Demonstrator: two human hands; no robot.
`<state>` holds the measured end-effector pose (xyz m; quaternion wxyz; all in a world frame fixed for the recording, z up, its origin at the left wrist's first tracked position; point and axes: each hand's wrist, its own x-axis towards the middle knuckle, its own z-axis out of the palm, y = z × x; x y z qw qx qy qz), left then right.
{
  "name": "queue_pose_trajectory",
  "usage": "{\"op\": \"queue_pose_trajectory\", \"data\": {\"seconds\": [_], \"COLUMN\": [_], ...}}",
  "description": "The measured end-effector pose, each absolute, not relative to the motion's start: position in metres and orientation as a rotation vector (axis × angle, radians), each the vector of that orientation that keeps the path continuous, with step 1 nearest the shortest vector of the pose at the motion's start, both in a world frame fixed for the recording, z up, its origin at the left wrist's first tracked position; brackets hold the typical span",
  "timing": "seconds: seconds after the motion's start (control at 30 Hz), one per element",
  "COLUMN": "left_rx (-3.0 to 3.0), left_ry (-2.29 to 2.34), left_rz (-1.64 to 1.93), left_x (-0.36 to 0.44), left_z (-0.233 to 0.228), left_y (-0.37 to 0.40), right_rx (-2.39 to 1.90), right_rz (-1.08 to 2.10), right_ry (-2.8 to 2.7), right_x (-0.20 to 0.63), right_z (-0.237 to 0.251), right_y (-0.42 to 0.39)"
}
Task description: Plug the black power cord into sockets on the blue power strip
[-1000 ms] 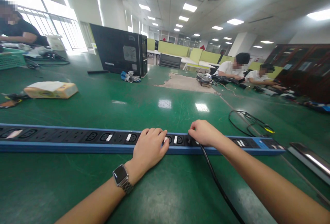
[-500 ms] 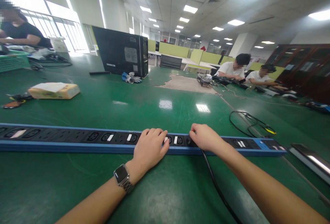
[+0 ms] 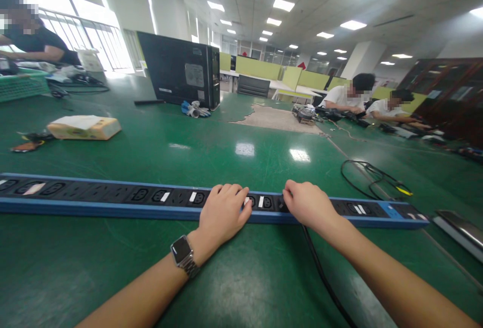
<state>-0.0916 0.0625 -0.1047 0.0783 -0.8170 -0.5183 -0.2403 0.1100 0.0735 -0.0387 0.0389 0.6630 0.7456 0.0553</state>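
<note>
Power strip (image 3: 113, 202) under both hands — left hand (image 3: 223, 212) flat, right hand (image 3: 307, 205) curled over black cable (image 3: 320, 272).

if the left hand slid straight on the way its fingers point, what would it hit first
The left hand lies flat on the long blue power strip with black sockets, fingers pointing up and slightly right. Beyond the strip's far edge lies bare green tabletop; the way looks free, perhaps to the worn brown patch, though depth is unclear.

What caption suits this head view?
Left hand steadies a blue power strip while right hand grips a black cable.
</note>
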Motion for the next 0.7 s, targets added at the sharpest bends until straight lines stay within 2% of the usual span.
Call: {"op": "queue_pose_trajectory", "data": {"seconds": [0.27, 0.43, 0.6, 0.7], "left_rx": [-2.444, -2.441, -2.452, -2.48], "left_ry": [-1.56, -1.541, -1.543, -1.555], "left_rz": [-0.705, -0.745, -0.743, -0.756], "left_x": [-0.092, -0.092, -0.092, -0.093], "left_z": [-0.105, -0.105, -0.106, -0.104], "left_y": [0.062, 0.062, 0.06, 0.061], "right_rx": [2.028, 2.115, 2.211, 2.205], "right_rz": [0.215, 0.079, 0.078, -0.139], "right_ry": [2.319, 2.295, 2.253, 2.39], "right_x": [0.101, 0.096, 0.097, 0.108], "right_z": [-0.042, -0.048, -0.052, -0.054], "right_y": [0.066, 0.063, 0.059, 0.068]}}
